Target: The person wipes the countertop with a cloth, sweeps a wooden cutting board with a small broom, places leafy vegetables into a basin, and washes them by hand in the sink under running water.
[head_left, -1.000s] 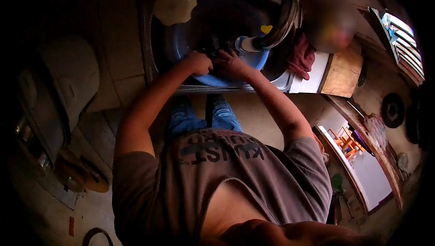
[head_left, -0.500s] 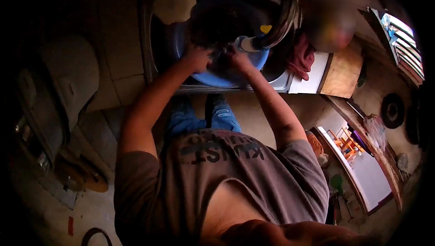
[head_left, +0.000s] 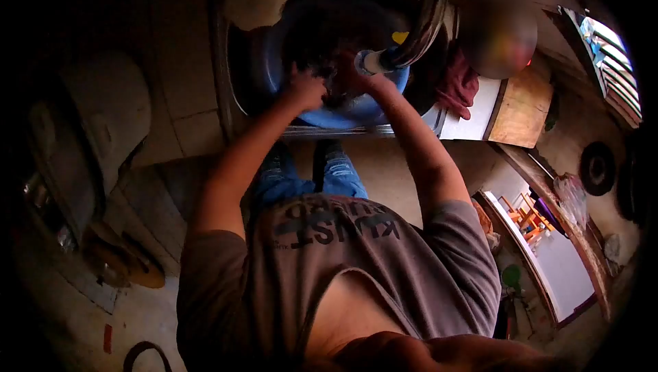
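Note:
A round blue basin point(head_left: 329, 120) sits in the metal sink, with a dark, soft-looking mass inside that is too shadowed to name. Over the near left part of the basin, my left hand point(head_left: 306, 91) has its fingers curled in against the dark mass. My right hand point(head_left: 354, 78) reaches into the basin beside it, under the faucet point(head_left: 430, 19). Its fingers fade into shadow, so their hold is hidden. The pale faucet tip point(head_left: 372, 63) hangs just above my right hand.
A pale rounded object point(head_left: 256, 0) is at the sink's far left corner. A dark red cloth point(head_left: 458, 87) drapes right of the sink, near a wooden board point(head_left: 524, 113). White plastic chairs point(head_left: 110, 111) stand on the left.
My right hand has moved farther forward into the basin, and the fingers of my left hand have shifted slightly. The whole view has tilted a little.

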`<state>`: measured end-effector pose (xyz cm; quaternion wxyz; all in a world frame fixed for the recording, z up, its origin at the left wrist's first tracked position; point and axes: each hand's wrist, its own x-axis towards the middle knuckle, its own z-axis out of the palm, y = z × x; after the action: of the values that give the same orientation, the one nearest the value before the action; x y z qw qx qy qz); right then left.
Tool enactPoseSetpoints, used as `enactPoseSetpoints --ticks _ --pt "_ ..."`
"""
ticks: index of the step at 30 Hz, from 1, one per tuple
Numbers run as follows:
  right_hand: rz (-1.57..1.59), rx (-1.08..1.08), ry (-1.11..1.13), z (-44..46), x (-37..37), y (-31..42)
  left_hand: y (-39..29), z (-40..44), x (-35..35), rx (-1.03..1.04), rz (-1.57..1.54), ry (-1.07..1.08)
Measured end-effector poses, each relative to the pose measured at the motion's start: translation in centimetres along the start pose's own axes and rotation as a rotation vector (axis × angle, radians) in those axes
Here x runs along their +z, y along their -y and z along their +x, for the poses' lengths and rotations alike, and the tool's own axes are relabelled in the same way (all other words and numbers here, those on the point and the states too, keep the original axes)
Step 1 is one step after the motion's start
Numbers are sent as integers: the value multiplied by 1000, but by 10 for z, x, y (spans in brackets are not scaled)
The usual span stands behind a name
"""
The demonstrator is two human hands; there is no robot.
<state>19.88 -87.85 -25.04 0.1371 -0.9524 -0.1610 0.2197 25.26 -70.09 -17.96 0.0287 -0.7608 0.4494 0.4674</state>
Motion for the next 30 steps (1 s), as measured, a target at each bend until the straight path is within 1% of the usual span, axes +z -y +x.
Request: enactPoseSetpoints --ticks 1,2,3,4,5,6,7,9,10,11,12,13,14,15,16,17,18,19,20,22,23,24,25,26,27,28,30 --pt "162 110 -116 -11 -8 -4 10 3 10 0 -2 3" --pt "320 219 -235 -22 -20 -9 24 10 22 -81 127 -225" --pt "395 275 -293 -27 -22 -5 28 10 18 -165 257 -458" --pt "471 326 -357 -32 -24 -1 25 7 18 -164 257 -460" --pt "150 139 -259 -37 -14 15 15 -10 3 -68 149 -292" --pt "-15 46 -198 -40 -18 19 9 -20 -9 26 41 -126" --pt "-174 -54 -154 -44 -22 24 11 -17 -15 25 39 -129" --pt "490 247 256 -52 -57 21 17 -11 -21 50 -1 178" --pt "469 336 -54 -57 -37 6 18 -12 -17 49 0 179" --pt "468 335 -56 -58 -25 7 18 -13 -10 -10 96 -40" --pt "253 195 -45 -56 -21 7 20 -9 -4 -71 192 -266" --pt "38 57 -31 -55 -16 6 22 2 5 -74 194 -271" --pt "-159 -182 -90 -54 -20 20 25 18 18 73 18 -45" --pt "-155 -181 -89 -52 -30 24 24 20 18 217 -158 186" --pt "72 -71 126 -49 -40 26 27 20 17 218 -157 189" --pt "301 40 344 -49 -45 28 24 8 1 132 -105 86" --pt "311 271 425 -46 -38 8 21 -2 -7 45 -54 -18" --pt "311 271 426 -43 -5 -11 17 -10 -7 46 -56 -17" --pt "82 111 2 -40 48 -32 14 -17 -9 -1 67 -187" --pt "162 -20 -227 -41 -8 10 14 -11 -8 -46 190 -357" --pt "165 -14 -222 -43 -27 28 16 1 -3 124 38 -128" --pt "368 -48 17 -42 -38 39 20 10 -1 288 -111 101" --pt "566 -88 257 -38 -44 45 24 12 -5 285 -112 101" --pt "430 8 356 -27 -44 44 29 12 -9 272 -278 57" --pt "433 2 355 -19 -33 34 33 11 -12 258 -441 14" --pt "-106 34 111 -14 -21 20 38 10 -15 256 -440 18" --pt "-295 231 -300 16 6 -28 46 11 -18 -51 -511 -550"
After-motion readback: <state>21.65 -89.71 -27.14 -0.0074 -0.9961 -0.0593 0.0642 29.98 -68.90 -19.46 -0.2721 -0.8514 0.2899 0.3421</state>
